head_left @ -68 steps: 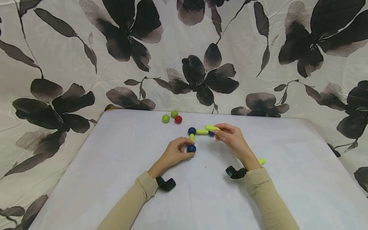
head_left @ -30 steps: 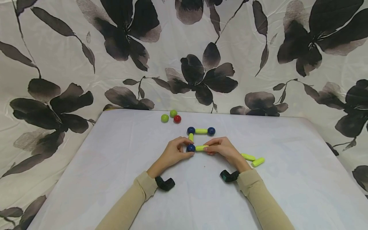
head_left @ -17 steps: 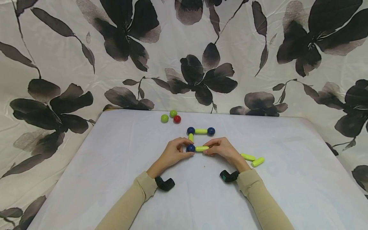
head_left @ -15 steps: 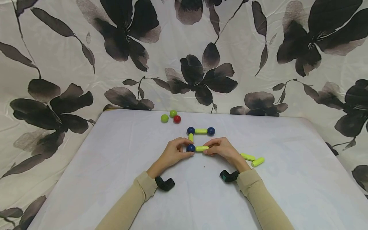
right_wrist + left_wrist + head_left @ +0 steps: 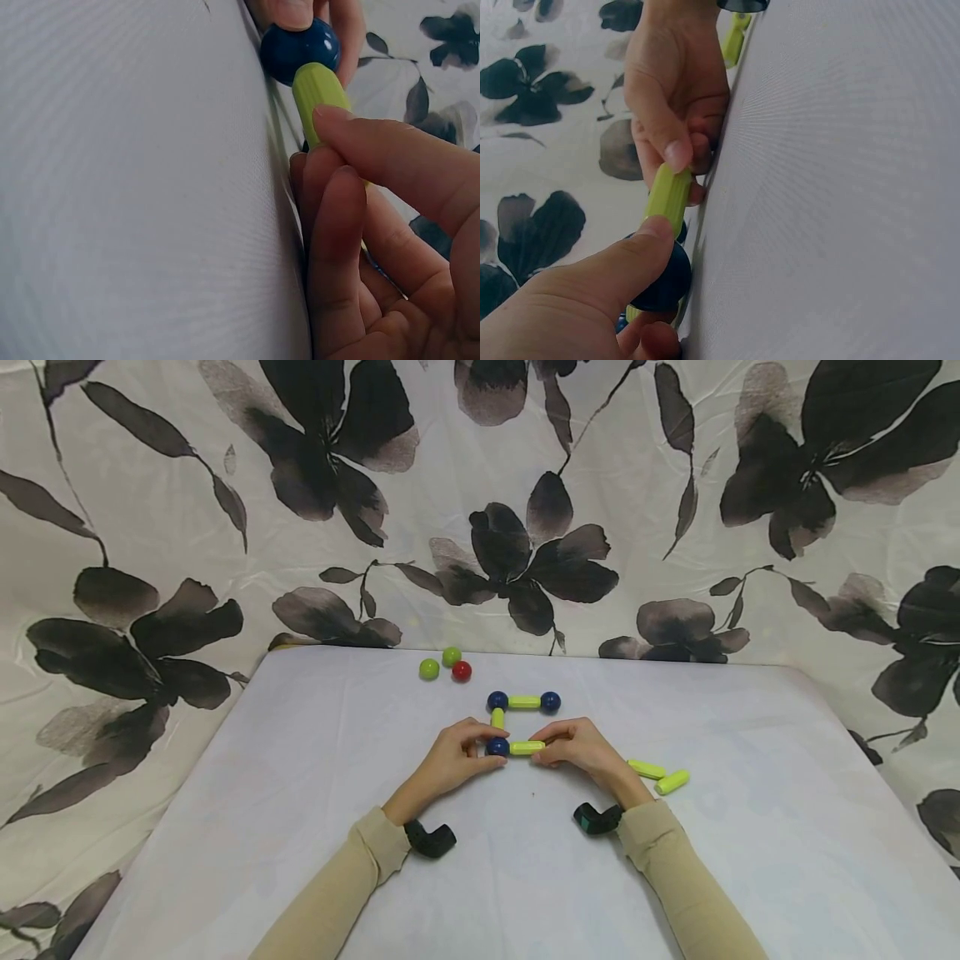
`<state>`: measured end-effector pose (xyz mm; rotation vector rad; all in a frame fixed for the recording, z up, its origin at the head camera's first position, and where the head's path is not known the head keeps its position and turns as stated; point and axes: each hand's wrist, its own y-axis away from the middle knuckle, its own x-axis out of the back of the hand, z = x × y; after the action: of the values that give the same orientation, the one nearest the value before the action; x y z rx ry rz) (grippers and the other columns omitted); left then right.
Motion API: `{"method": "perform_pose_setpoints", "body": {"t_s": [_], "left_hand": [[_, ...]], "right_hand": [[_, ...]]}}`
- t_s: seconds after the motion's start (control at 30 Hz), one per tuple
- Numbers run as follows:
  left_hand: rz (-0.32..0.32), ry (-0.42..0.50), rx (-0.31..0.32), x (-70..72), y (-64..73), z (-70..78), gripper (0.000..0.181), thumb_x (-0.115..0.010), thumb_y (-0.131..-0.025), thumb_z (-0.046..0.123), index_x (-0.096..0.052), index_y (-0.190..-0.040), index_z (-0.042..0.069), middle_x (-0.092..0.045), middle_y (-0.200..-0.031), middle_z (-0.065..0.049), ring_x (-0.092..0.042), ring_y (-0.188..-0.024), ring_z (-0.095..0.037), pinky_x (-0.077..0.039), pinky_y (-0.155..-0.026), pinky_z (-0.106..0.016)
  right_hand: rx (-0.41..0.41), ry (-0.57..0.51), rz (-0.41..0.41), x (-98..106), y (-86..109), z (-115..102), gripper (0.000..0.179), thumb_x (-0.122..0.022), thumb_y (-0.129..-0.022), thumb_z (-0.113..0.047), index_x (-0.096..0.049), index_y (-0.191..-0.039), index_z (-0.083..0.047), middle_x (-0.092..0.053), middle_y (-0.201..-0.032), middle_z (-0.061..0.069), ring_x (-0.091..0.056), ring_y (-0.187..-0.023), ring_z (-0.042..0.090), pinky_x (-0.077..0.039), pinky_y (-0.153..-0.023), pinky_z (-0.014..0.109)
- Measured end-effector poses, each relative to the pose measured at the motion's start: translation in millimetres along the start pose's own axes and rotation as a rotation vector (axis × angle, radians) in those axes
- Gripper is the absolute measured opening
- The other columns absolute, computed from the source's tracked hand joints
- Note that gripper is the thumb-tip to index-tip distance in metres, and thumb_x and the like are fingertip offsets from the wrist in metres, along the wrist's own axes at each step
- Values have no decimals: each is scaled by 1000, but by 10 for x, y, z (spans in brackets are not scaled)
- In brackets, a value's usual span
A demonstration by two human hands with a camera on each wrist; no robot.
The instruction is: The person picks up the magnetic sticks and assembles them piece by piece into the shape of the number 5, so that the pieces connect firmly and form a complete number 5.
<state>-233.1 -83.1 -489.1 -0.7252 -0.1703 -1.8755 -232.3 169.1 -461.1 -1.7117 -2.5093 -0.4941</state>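
Observation:
My left hand (image 5: 457,750) pinches a blue ball (image 5: 497,747) between thumb and fingers. With thumb and fingertips, my right hand (image 5: 581,750) pinches a yellow-green rod (image 5: 527,748), its left end against that ball. In the right wrist view the ribbed rod (image 5: 319,94) meets the glossy ball (image 5: 289,54). From the held ball a second rod (image 5: 498,718) runs back to another blue ball (image 5: 497,700). A third rod (image 5: 524,702) leads right from there to a further blue ball (image 5: 551,702). Together they form three sides of a square, open at the right.
Two loose yellow-green rods, one nearer the wrist (image 5: 647,769) and one beside it (image 5: 672,782), lie right of my right hand. Green balls (image 5: 429,669) and a red ball (image 5: 461,671) sit at the back of the white table (image 5: 300,735). A flowered cloth (image 5: 675,485) hangs behind.
My right hand has come down and toward me from near the far right ball, bringing its rod against the ball in my left hand. The left hand has stayed in place.

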Motion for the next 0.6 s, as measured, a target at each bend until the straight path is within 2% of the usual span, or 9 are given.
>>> {"method": "perform_pose_setpoints", "body": {"t_s": [0.13, 0.3, 0.43, 0.6], "left_hand": [[5, 4, 9, -2, 4, 14, 35, -83, -82, 21, -74, -116, 21, -62, -99, 4, -47, -65, -14, -38, -56, -22], [7, 16, 7, -7, 8, 32, 35, -84, -82, 21, -73, -115, 20, -62, -99, 3, -47, -62, -13, -38, -55, -22], [7, 12, 3, -19, 8, 21, 35, -83, -82, 21, -73, -115, 20, -62, -99, 4, -47, -62, -13, -38, -55, -22], [13, 9, 2, -13, 3, 15, 35, -83, -82, 22, -73, -116, 21, -62, -100, 4, -47, -63, -14, -38, -56, -23]], "right_hand": [[-3, 10, -20, 40, -4, -7, 33, -80, -80, -13, -73, -111, -4, -70, -94, 6, -60, -75, 16, -50, -68, 27], [20, 25, -67, 115, -30, -37, 36, -77, -83, -10, -70, -115, 3, -71, -91, 8, -60, -71, 15, -50, -63, 26], [42, 100, -84, 164, -58, -125, 33, -75, -87, -11, -69, -115, 5, -71, -92, 8, -60, -70, 17, -50, -61, 28], [54, 227, -39, 200, -130, -349, 28, -73, -90, -16, -70, -113, 1, -67, -87, 9, -55, -64, 19, -46, -57, 31]]}}
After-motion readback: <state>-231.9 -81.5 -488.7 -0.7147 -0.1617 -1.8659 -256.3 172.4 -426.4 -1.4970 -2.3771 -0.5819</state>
